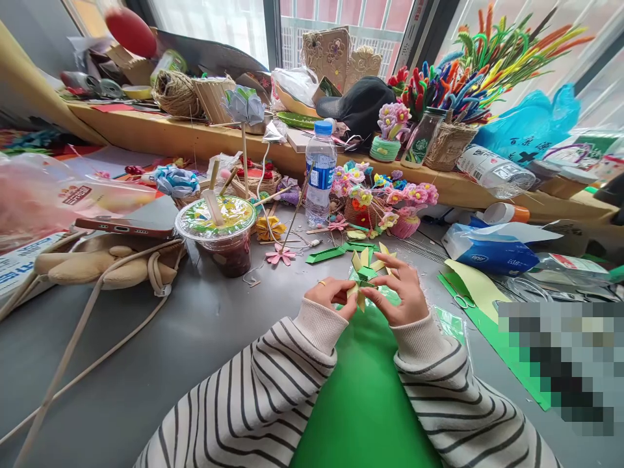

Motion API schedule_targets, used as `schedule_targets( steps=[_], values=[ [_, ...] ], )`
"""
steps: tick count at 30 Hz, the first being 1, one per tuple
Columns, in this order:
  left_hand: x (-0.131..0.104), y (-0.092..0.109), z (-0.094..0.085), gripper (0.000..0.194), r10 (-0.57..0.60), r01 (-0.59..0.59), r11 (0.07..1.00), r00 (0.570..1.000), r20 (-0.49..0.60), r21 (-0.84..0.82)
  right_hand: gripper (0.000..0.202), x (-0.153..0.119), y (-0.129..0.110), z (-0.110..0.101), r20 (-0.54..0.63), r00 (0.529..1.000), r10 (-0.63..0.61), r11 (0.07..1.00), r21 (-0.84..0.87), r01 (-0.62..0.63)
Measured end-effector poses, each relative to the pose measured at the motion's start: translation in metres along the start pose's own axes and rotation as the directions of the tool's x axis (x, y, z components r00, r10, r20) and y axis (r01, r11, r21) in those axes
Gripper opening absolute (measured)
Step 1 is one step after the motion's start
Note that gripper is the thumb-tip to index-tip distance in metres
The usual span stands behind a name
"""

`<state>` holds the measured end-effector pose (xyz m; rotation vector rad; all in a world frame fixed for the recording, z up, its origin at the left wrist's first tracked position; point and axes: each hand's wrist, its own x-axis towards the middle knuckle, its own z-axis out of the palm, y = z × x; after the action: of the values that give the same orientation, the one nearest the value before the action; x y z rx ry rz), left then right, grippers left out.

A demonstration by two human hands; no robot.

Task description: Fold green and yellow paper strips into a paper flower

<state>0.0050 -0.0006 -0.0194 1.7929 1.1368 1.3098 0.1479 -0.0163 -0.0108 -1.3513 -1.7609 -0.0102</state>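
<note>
Between my two hands is a folded paper flower with pale yellow points and a green middle. My left hand pinches its lower left side, a ring on one finger. On the other side, my right hand grips it with thumb and fingertips, the remaining fingers curled around a yellow point. Part of the flower is hidden behind the fingers. Below the hands lies a big green sheet. Just beyond them, folded green paper strips rest on the grey table.
A lidded drink cup stands left of centre, behind it a water bottle. Further left lie a tan bag with long straps and a phone. At right are scissors and a blue tissue pack. Crafts crowd the wooden ledge.
</note>
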Motion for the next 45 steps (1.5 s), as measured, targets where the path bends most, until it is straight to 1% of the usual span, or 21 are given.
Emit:
schedule_targets(
  steps=[2,3,6,9,10,12,14,18,20,24,26,29,32,34,36,37,38,39,40,42,45],
  values=[
    [-0.001,-0.003,0.002,0.018,0.048,-0.049,0.999,0.998,-0.043,-0.018,0.012,0.0,-0.001,0.0,-0.025,0.999,-0.047,0.998,-0.035,0.047],
    [-0.001,-0.004,0.002,0.018,0.071,-0.072,0.997,0.996,-0.051,-0.027,0.012,0.0,-0.002,0.0,-0.054,0.997,-0.052,0.998,-0.038,0.05],
    [-0.001,-0.004,0.002,0.018,0.113,-0.115,0.992,0.992,-0.054,-0.044,0.013,0.0,-0.004,0.001,-0.145,0.989,-0.007,1.0,-0.002,0.007],
    [-0.002,-0.002,0.0,0.02,0.104,-0.107,0.992,0.993,-0.051,-0.063,0.015,0.002,-0.007,0.0,-0.194,0.981,0.006,1.0,-0.012,-0.009],
    [-0.002,-0.002,0.0,0.023,0.089,-0.092,0.993,0.995,-0.04,-0.078,0.018,0.003,-0.008,-0.002,-0.212,0.977,-0.01,0.999,-0.038,0.002],
    [-0.002,-0.001,-0.001,0.031,0.065,-0.066,0.992,0.998,-0.013,-0.11,0.03,0.005,-0.009,-0.005,-0.222,0.973,-0.064,0.994,-0.106,0.041],
    [-0.002,0.001,-0.002,0.034,0.071,-0.07,0.989,0.997,0.006,-0.128,0.036,0.007,-0.01,-0.009,-0.197,0.973,-0.121,0.983,-0.163,0.089],
    [-0.003,0.001,-0.002,0.035,0.109,-0.111,0.984,0.994,-0.015,-0.143,0.024,0.007,-0.012,-0.013,-0.13,0.97,-0.206,0.963,-0.205,0.177],
    [-0.004,0.001,-0.001,0.038,0.118,-0.121,0.98,0.993,-0.025,-0.157,0.024,0.008,-0.013,-0.013,-0.117,0.969,-0.218,0.964,-0.183,0.195],
    [-0.006,0.003,0.001,0.041,0.146,-0.151,0.975,0.988,-0.042,-0.164,0.026,0.009,-0.015,-0.013,-0.094,0.975,-0.2,0.973,-0.139,0.186],
    [-0.006,0.004,0.001,0.042,0.163,-0.162,0.977,0.987,-0.005,-0.136,0.025,0.009,-0.016,-0.012,-0.08,0.977,-0.196,0.974,-0.129,0.185],
    [-0.006,0.006,0.0,0.044,0.169,-0.161,0.984,0.981,0.096,-0.08,0.025,0.009,-0.021,-0.013,-0.041,0.976,-0.213,0.974,-0.092,0.209],
    [-0.004,0.006,-0.003,0.043,0.149,-0.136,0.986,0.98,0.135,-0.099,0.029,0.01,-0.024,-0.017,0.028,0.976,-0.214,0.977,0.024,0.213],
    [-0.002,0.005,-0.006,0.04,0.124,-0.11,0.988,0.984,0.128,-0.109,0.029,0.012,-0.022,-0.02,0.043,0.989,-0.143,0.977,0.163,0.135],
    [-0.001,0.004,-0.008,0.036,0.128,-0.114,0.987,0.984,0.126,-0.113,0.028,0.014,-0.018,-0.024,0.048,0.998,0.031,0.949,0.314,-0.045],
    [-0.001,0.004,-0.009,0.035,0.149,-0.135,0.984,0.98,0.13,-0.114,0.028,0.015,-0.015,-0.025,0.066,0.987,0.147,0.911,0.379,-0.161],
    [-0.001,0.004,-0.009,0.034,0.18,-0.165,0.979,0.974,0.136,-0.116,0.031,0.016,-0.013,-0.026,0.106,0.964,0.244,0.868,0.419,-0.266],
    [-0.001,0.004,-0.009,0.034,0.217,-0.201,0.972,0.965,0.144,-0.117,0.035,0.017,-0.012,-0.026,0.156,0.941,0.299,0.823,0.456,-0.337],
    [-0.001,0.003,-0.008,0.033,0.257,-0.241,0.963,0.954,0.154,-0.117,0.04,0.017,-0.011,-0.026,0.211,0.931,0.297,0.786,0.5,-0.364],
    [-0.003,0.002,-0.007,0.033,0.317,-0.304,0.947,0.934,0.164,-0.103,0.043,0.017,-0.013,-0.024,0.234,0.919,0.318,0.73,0.558,-0.395],
    [-0.007,0.0,-0.006,0.034,0.376,-0.374,0.926,0.912,0.163,-0.043,0.034,0.016,-0.02,-0.022,0.19,0.915,0.356,0.697,0.599,-0.396]
  ],
)
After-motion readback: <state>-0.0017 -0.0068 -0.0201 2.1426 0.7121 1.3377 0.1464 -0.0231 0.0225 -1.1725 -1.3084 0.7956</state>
